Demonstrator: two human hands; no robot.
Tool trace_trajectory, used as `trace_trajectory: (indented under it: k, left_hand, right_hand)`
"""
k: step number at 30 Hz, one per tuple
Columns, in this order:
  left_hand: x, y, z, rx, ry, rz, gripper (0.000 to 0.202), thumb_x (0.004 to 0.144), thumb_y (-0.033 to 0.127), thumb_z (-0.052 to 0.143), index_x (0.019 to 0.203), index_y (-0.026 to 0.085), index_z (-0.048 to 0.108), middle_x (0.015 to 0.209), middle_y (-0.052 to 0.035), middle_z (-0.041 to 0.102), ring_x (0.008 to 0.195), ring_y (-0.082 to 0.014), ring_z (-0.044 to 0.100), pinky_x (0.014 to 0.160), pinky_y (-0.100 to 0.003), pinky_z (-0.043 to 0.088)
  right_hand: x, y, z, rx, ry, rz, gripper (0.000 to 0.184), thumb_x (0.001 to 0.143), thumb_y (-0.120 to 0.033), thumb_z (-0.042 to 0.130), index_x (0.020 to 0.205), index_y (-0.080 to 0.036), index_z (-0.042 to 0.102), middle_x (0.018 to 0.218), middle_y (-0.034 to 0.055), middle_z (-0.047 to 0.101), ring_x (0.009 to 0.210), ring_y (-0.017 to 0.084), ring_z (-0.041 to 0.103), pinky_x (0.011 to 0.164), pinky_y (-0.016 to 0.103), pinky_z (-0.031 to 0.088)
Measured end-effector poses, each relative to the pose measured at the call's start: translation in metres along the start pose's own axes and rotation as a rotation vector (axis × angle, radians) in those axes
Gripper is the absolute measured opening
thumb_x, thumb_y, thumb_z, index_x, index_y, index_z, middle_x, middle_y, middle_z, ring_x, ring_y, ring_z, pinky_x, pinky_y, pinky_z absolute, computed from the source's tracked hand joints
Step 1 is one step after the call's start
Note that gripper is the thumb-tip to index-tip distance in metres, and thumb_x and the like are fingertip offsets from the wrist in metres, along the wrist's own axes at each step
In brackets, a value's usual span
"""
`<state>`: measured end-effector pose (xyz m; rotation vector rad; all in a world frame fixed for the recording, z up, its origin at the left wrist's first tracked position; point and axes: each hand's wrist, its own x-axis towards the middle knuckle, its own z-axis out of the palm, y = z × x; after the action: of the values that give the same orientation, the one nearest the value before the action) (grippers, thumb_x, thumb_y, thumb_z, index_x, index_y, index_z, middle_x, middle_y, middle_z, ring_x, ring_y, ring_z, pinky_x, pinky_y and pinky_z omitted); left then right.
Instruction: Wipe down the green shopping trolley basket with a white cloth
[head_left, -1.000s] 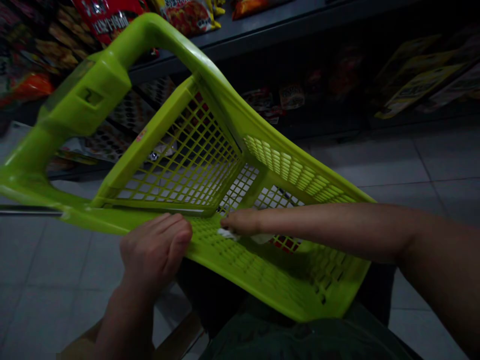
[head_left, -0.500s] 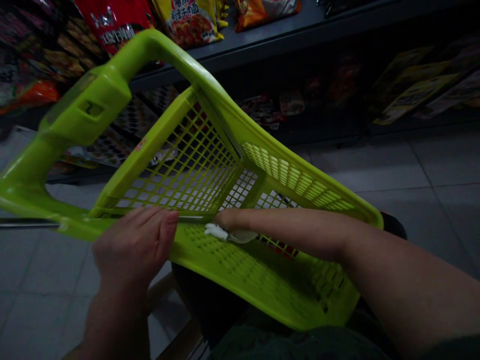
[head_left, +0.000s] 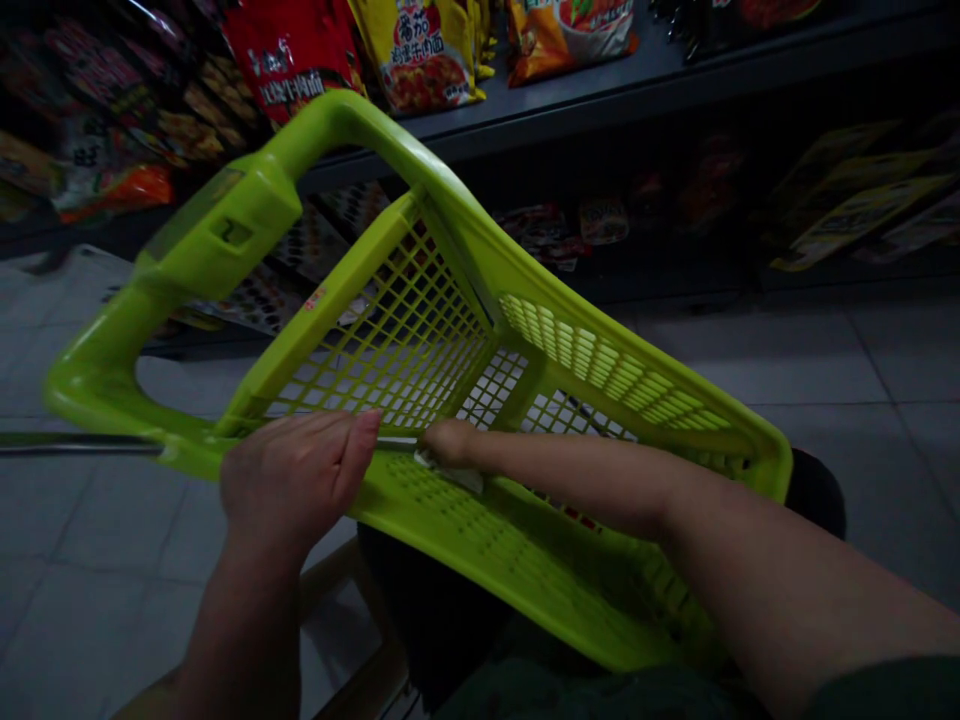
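A bright green plastic shopping basket trolley with grid walls and a looped handle fills the middle of the view, tilted. My left hand is closed over its near rim, thumb on top. Down inside the basket, my right hand is closed on a thin white cloth and presses it to the inner side of the near wall, by the corner with the hinged grid flap. My right fingers are mostly hidden behind the hand.
Beyond the basket runs a dark shelf with a red noodle pack, a yellow one and an orange one. A metal rod sticks out leftward. Below lies a tiled floor; a wooden frame stands near my legs.
The basket and shelf sit further right and lower in the view. My right hand has slid along the near wall towards the flap corner, and the cloth now shows less beside it.
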<state>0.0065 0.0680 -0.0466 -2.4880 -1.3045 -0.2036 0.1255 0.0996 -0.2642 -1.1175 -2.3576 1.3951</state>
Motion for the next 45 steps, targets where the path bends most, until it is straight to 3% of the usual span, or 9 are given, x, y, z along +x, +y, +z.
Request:
trace_trajectory:
  k: [7,14,21,27,29,35,38,43,45]
  left_hand:
    - [0.002,0.002,0.0,0.0,-0.009,-0.041,0.048,0.101,0.035,0.04,0.06,0.022,0.061,0.057,-0.0024,0.064,0.053,-0.0177,0.056,0.054,-0.032,0.029]
    - [0.0,0.009,-0.009,0.099,-0.161,-0.154,0.054,0.103,0.039,0.033,0.064,0.021,0.066,0.068,-0.0056,0.072,0.06,-0.0203,0.062,0.056,-0.032,0.035]
    - [0.01,0.013,-0.017,0.199,-0.466,-0.312,0.069,0.103,0.048,0.017,0.075,0.019,0.072,0.079,-0.012,0.073,0.074,-0.0279,0.068,0.063,-0.035,0.043]
    - [0.018,0.014,-0.022,0.254,-0.658,-0.454,0.073,0.101,0.054,0.013,0.094,0.017,0.076,0.094,-0.0138,0.075,0.083,-0.0328,0.071,0.067,-0.039,0.049]
    - [0.019,0.013,-0.021,0.245,-0.676,-0.453,0.074,0.101,0.054,0.013,0.095,0.017,0.076,0.096,-0.0146,0.075,0.086,-0.0347,0.071,0.069,-0.041,0.05]
    - [0.02,0.011,-0.016,0.239,-0.68,-0.453,0.075,0.1,0.055,0.014,0.102,0.016,0.077,0.096,-0.017,0.075,0.088,-0.0378,0.072,0.071,-0.044,0.051]
    - [0.02,0.016,-0.019,0.244,-0.661,-0.463,0.075,0.1,0.054,0.013,0.101,0.016,0.077,0.092,-0.0174,0.075,0.085,-0.0381,0.072,0.068,-0.043,0.051]
    - [0.015,0.022,-0.022,0.233,-0.592,-0.422,0.075,0.101,0.053,0.012,0.094,0.015,0.077,0.086,-0.0162,0.075,0.079,-0.0358,0.072,0.065,-0.04,0.049]
    - [0.013,0.023,-0.02,0.227,-0.539,-0.388,0.075,0.101,0.053,0.012,0.088,0.015,0.076,0.083,-0.0151,0.075,0.076,-0.0337,0.071,0.063,-0.039,0.047]
  right_hand:
    - [-0.013,-0.028,-0.014,0.548,0.005,-0.167,0.024,0.087,-0.01,0.056,0.109,-0.015,0.062,0.091,-0.0012,0.066,0.079,0.011,0.057,0.074,0.02,0.046]
    - [-0.095,0.002,-0.054,0.478,-0.717,-0.027,0.022,0.065,-0.003,0.065,0.083,-0.015,0.059,0.072,-0.0068,0.057,0.068,0.011,0.052,0.066,0.021,0.043]
    - [-0.105,-0.056,-0.059,0.531,-0.145,-0.069,0.031,0.068,0.001,0.055,0.093,-0.015,0.063,0.088,-0.0028,0.061,0.081,0.012,0.055,0.076,0.022,0.043]
    - [-0.2,-0.041,-0.076,0.347,-0.734,0.096,0.024,0.066,-0.002,0.066,0.083,-0.017,0.064,0.071,-0.0069,0.056,0.066,0.01,0.05,0.061,0.021,0.037]
    - [-0.212,-0.041,-0.08,0.324,-0.756,0.172,0.021,0.066,-0.004,0.069,0.082,-0.017,0.064,0.07,-0.0066,0.056,0.065,0.01,0.05,0.061,0.021,0.037]
    - [-0.16,-0.074,-0.065,0.314,0.101,0.016,0.023,0.082,-0.01,0.058,0.104,-0.015,0.06,0.096,0.0028,0.063,0.085,0.015,0.054,0.076,0.025,0.043]
    - [-0.175,-0.07,-0.062,0.192,-0.069,-0.075,0.025,0.08,-0.006,0.057,0.103,-0.016,0.062,0.099,0.0057,0.065,0.088,0.016,0.056,0.078,0.026,0.043]
    - [-0.237,-0.033,-0.073,-0.186,-0.657,0.202,0.029,0.07,-0.004,0.067,0.094,-0.02,0.073,0.081,0.0035,0.07,0.068,0.017,0.059,0.061,0.025,0.038]
    - [-0.229,-0.018,-0.084,-0.305,-0.556,0.273,0.027,0.071,-0.007,0.069,0.092,-0.021,0.075,0.083,0.0034,0.071,0.07,0.017,0.062,0.062,0.025,0.04]
